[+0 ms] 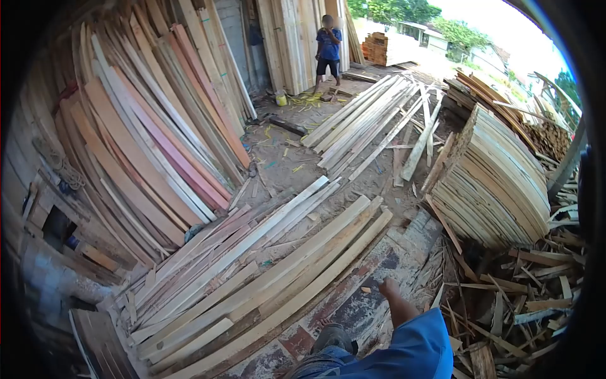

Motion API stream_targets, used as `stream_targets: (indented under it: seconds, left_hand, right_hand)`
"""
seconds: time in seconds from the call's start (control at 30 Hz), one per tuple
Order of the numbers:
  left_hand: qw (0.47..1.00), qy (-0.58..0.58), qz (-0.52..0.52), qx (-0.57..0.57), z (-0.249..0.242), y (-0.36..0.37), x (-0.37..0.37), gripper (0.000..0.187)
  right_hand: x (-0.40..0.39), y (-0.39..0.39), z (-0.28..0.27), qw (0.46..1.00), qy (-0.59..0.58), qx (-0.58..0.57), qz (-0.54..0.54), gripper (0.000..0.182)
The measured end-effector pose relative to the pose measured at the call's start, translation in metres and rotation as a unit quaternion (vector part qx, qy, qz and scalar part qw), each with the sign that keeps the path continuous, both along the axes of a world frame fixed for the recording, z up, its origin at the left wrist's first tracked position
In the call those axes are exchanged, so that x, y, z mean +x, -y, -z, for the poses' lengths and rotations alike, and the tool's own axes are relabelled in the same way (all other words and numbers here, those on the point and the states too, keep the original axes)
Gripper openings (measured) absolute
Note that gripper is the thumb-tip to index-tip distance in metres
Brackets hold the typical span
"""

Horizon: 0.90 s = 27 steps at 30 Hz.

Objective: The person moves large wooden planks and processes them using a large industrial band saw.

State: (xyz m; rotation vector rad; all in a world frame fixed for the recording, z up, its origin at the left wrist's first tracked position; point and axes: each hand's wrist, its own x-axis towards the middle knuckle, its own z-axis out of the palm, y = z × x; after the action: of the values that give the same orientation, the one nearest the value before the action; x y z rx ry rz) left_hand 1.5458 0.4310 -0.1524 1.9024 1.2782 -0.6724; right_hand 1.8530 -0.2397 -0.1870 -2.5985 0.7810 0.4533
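My right hand (pixel 390 288) hangs beside my body at the lower middle right, below a blue sleeve (pixel 413 344). It looks small and rounded, and its fingers cannot be made out. Nothing is seen sticking out of it. The dusty, patterned floor (pixel 360 309) lies beneath it, with a small wood chip (pixel 366 290) just to its left. Long pale planks (pixel 284 278) lie on the ground left of the hand, near my foot (pixel 328 324). My left hand does not appear.
Many boards (pixel 145 139) lean on the left wall. A plank stack (pixel 499 183) stands at right, above scrap wood (pixel 530 284). More planks (pixel 372 120) lie ahead. A person (pixel 328 47) in blue stands at the back near a yellow bucket (pixel 281 99).
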Motion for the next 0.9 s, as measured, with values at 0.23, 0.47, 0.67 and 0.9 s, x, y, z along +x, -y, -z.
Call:
stream_targets:
  seconds: [0.23,0.47,0.67,0.9]
  left_hand:
    - [0.966,0.213,-0.100,-0.107,0.007,0.038,-0.118,0.039]
    - [0.731,0.215,-0.611,-0.213,0.085,0.056,-0.355,0.030]
    - [0.509,0.295,-0.803,0.093,0.087,0.010,-0.472,0.040]
    - [0.352,0.286,-0.891,0.036,0.123,-0.053,-0.472,0.035]
  right_hand:
    - [0.067,-0.232,-0.078,0.943,0.291,0.104,-0.125,0.039]
    - [-0.122,-0.520,0.054,0.703,-0.324,0.428,-0.467,0.035]
    - [-0.249,-0.715,0.018,0.615,-0.461,0.095,-0.632,0.028]
    - [-0.283,-0.968,0.053,0.627,-0.392,-0.072,-0.670,0.029]
